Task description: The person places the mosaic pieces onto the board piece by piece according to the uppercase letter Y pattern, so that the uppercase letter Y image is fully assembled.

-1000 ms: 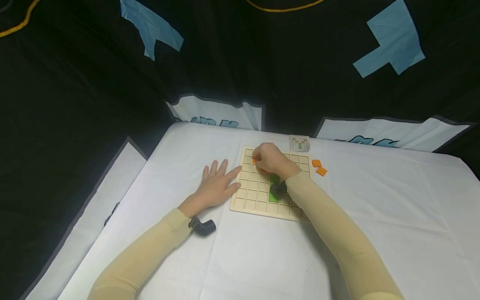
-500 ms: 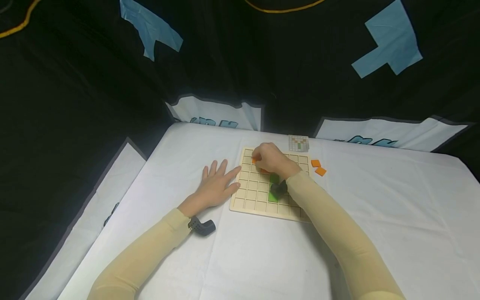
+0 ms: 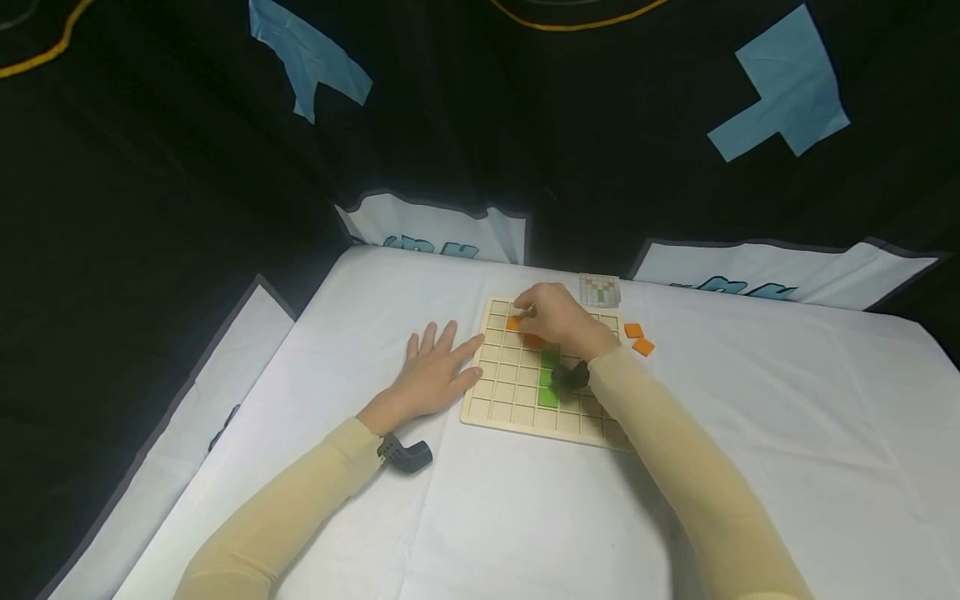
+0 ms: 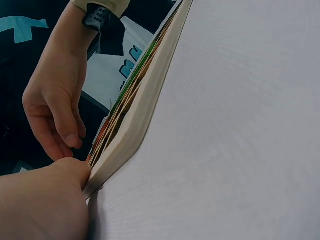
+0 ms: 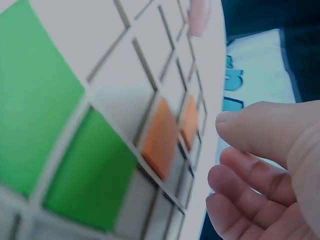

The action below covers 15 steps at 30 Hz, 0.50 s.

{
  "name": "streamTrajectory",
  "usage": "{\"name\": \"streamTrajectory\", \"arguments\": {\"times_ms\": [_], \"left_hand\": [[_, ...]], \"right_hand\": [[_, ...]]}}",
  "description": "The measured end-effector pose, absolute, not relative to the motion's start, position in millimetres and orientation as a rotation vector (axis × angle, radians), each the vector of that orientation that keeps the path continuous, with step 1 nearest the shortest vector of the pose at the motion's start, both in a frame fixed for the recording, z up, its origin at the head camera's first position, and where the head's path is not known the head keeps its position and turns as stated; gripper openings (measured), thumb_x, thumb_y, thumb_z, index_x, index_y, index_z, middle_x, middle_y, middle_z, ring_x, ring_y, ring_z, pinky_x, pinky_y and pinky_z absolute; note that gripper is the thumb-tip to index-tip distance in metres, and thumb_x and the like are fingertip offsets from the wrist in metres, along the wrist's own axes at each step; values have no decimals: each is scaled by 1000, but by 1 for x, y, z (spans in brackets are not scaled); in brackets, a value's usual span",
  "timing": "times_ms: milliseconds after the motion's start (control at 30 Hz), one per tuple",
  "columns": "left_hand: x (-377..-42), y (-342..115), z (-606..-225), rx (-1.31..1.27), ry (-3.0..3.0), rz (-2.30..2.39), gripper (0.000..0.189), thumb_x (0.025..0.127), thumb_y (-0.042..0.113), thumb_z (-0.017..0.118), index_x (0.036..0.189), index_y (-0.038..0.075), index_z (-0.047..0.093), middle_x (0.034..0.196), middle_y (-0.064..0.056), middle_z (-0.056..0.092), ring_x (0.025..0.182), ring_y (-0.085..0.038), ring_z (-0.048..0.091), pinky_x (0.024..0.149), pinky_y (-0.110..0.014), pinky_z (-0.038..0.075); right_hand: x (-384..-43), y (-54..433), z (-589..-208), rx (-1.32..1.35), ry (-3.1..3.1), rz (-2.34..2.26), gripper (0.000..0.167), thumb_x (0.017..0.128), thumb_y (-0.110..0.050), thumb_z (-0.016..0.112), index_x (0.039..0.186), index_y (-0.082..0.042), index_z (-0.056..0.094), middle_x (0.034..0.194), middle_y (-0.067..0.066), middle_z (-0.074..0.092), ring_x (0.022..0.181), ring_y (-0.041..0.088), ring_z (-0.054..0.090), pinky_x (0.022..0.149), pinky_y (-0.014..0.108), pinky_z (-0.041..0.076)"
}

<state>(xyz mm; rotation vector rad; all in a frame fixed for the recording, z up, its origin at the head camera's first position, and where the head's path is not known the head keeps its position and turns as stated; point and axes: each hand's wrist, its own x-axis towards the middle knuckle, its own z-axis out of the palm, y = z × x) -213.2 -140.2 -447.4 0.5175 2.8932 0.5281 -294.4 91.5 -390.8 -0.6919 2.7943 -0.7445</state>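
A pale wooden grid board (image 3: pixel 501 389) lies on the white table. My left hand (image 3: pixel 427 379) rests flat beside it with fingers spread, thumb and forefinger at its left edge. Above the board's far part hovers my right hand (image 3: pixel 557 318), its fingers loosely bent. The right wrist view shows nothing between that thumb and those fingers. Two orange square tiles (image 5: pixel 162 140) sit diagonally apart in grid cells, the farther one (image 3: pixel 513 323) near the board's upper left. Green tiles (image 3: pixel 549 395) form a column in the middle, partly hidden by the right wrist's camera.
Two loose orange tiles (image 3: pixel 643 347) lie right of the board. Behind it is a small card (image 3: pixel 600 290) printed with a coloured grid pattern. A black curtain (image 3: pixel 480 125) with blue tape hangs behind the table (image 3: pixel 495 517).
My right hand has let go of the orange tile at the board's upper left and moved slightly right, uncovering it. The left hand has stayed in place.
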Motion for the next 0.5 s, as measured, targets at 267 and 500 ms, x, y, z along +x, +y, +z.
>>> {"name": "streamTrajectory", "arguments": {"times_ms": [267, 500], "left_hand": [[-212, -139, -447, 521, 2897, 530, 63, 105, 50, 42, 162, 24, 32, 170, -26, 11, 155, -54, -2, 122, -72, -1], [-211, -139, -445, 526, 2901, 541, 62, 105, 48, 43, 161, 23, 33, 170, -26, 11, 155, -54, -2, 122, -72, -1]], "right_hand": [[-288, 122, -376, -635, 2815, -741, 41, 92, -9, 69, 131, 3, 67, 133, 19, 68, 110, 33, 67, 97, 45, 55], [-281, 152, -370, -623, 2881, -699, 40, 91, -10, 69, 129, 3, 68, 133, 20, 68, 102, 32, 65, 92, 44, 54]]}}
